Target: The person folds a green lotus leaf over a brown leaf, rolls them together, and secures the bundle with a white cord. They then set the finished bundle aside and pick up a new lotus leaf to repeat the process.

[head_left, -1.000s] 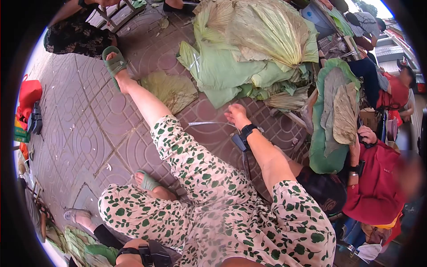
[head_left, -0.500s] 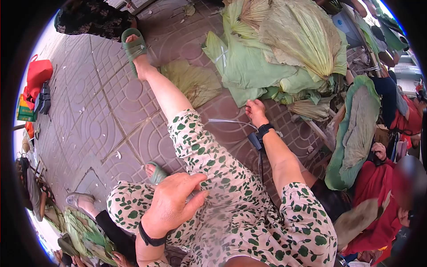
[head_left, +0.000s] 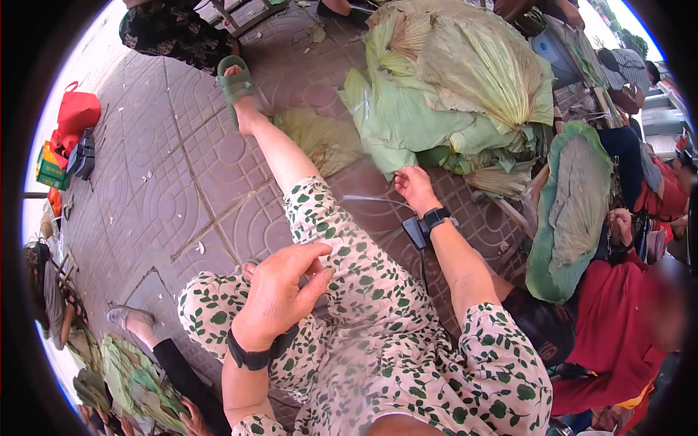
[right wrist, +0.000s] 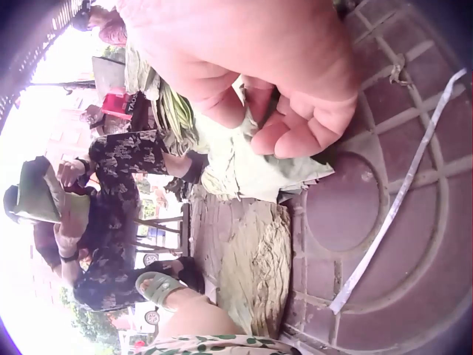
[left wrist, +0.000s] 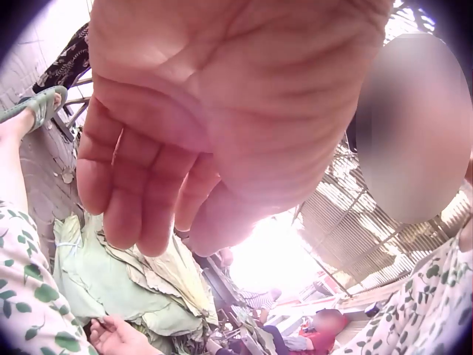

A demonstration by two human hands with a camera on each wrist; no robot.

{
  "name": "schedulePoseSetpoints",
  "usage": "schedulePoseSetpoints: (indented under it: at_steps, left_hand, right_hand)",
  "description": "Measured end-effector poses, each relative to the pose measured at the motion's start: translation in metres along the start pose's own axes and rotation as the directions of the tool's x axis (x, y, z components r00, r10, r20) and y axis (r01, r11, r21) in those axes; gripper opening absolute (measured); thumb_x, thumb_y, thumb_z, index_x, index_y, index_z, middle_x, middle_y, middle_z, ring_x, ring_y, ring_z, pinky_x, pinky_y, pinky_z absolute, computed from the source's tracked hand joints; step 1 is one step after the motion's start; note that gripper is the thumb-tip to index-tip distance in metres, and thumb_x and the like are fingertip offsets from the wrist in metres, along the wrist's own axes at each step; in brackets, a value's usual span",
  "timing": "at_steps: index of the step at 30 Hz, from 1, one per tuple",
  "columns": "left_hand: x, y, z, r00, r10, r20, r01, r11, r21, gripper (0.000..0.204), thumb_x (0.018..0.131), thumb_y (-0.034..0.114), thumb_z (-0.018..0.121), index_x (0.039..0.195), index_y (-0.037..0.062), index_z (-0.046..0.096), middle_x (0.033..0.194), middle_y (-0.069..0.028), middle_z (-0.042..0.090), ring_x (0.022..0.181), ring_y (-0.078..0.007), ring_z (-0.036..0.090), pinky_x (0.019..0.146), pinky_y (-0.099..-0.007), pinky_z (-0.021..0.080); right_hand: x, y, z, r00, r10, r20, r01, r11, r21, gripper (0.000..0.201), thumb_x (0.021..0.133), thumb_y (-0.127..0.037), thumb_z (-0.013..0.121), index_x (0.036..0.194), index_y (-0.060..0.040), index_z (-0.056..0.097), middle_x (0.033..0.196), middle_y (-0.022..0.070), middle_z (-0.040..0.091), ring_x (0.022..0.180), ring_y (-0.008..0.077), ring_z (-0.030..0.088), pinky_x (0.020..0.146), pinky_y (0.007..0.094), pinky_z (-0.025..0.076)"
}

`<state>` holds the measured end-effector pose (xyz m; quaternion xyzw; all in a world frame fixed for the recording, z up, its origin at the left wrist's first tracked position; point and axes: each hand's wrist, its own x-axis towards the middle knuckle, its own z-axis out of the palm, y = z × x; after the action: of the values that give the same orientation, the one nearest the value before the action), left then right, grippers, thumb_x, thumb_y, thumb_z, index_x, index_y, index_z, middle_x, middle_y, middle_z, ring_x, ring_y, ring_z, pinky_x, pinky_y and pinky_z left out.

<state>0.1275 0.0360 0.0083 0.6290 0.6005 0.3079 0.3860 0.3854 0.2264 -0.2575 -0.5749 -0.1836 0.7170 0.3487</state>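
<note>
A broad stack of large green and brown dried leaves (head_left: 407, 123) lies on the paving. At its near lower corner my right hand (head_left: 416, 190) pinches the edge of a green leaf (right wrist: 244, 166), its fingers curled in the right wrist view. My left hand (head_left: 280, 298) hangs over the patterned trousers, holding nothing; its fingers bend loosely in the left wrist view (left wrist: 222, 96). A thin white strip (head_left: 371, 198) lies on the paving left of the right hand. One flat brownish leaf (head_left: 320, 142) rests beside the stack.
My outstretched leg (head_left: 280, 149) with a green sandal (head_left: 235, 86) lies left of the stack. A person in a red top (head_left: 611, 327) sits at the right, near an upright bundle of leaves (head_left: 574, 211). Red bags (head_left: 76, 116) stand at the far left.
My left hand has come up into the head view over the trousers. The right hand has moved from beside the stack onto its near corner.
</note>
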Motion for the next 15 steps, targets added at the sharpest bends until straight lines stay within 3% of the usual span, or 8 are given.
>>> schedulePoseSetpoints:
  at_steps: [3, 8, 10, 15]
  left_hand:
    - [-0.003, -0.004, -0.001, 0.999, -0.019, -0.037, 0.018, 1.0, -0.025, 0.028, 0.08, 0.004, 0.067, 0.107, 0.0025, 0.061, 0.079, -0.0075, 0.061, 0.072, -0.0158, 0.059, 0.068, -0.0283, 0.049]
    - [0.003, -0.009, 0.006, 0.994, -0.028, -0.103, 0.018, 0.995, -0.103, 0.029, 0.08, 0.004, 0.067, 0.108, 0.0022, 0.062, 0.078, -0.0056, 0.062, 0.072, -0.0125, 0.058, 0.069, -0.0266, 0.049]
    - [0.007, -0.013, 0.01, 0.991, -0.024, -0.13, 0.01, 0.994, -0.108, 0.03, 0.079, 0.005, 0.067, 0.109, 0.0016, 0.061, 0.077, -0.0047, 0.061, 0.07, -0.0116, 0.057, 0.068, -0.0262, 0.048]
    - [0.01, -0.023, 0.022, 0.995, 0.026, -0.091, -0.029, 0.999, -0.026, 0.046, 0.074, 0.01, 0.071, 0.117, 0.0021, 0.057, 0.086, -0.0059, 0.062, 0.07, -0.0125, 0.056, 0.067, -0.0263, 0.049]
  right_hand:
    - [-0.04, -0.015, 0.003, 0.978, -0.032, 0.206, -0.004, 0.985, 0.174, 0.009, 0.086, -0.012, 0.056, 0.095, -0.0092, 0.057, 0.084, 0.0033, 0.061, 0.072, 0.0142, 0.059, 0.064, 0.0313, 0.05]
    - [-0.125, -0.058, 0.011, 0.896, -0.132, 0.423, 0.044, 0.977, 0.21, 0.011, 0.088, -0.01, 0.056, 0.099, -0.0082, 0.059, 0.089, 0.0039, 0.064, 0.074, 0.0148, 0.062, 0.067, 0.0312, 0.051]
    - [-0.156, -0.075, 0.015, 0.829, -0.272, 0.488, 0.161, 0.953, 0.257, 0.01, 0.089, -0.009, 0.056, 0.098, -0.0077, 0.06, 0.089, 0.0039, 0.064, 0.074, 0.0152, 0.062, 0.068, 0.0317, 0.052]
    - [-0.24, -0.111, 0.029, 0.748, -0.354, 0.562, 0.368, 0.925, 0.093, 0.011, 0.09, -0.011, 0.054, 0.097, -0.004, 0.058, 0.084, 0.0028, 0.06, 0.072, 0.0113, 0.057, 0.068, 0.0256, 0.048]
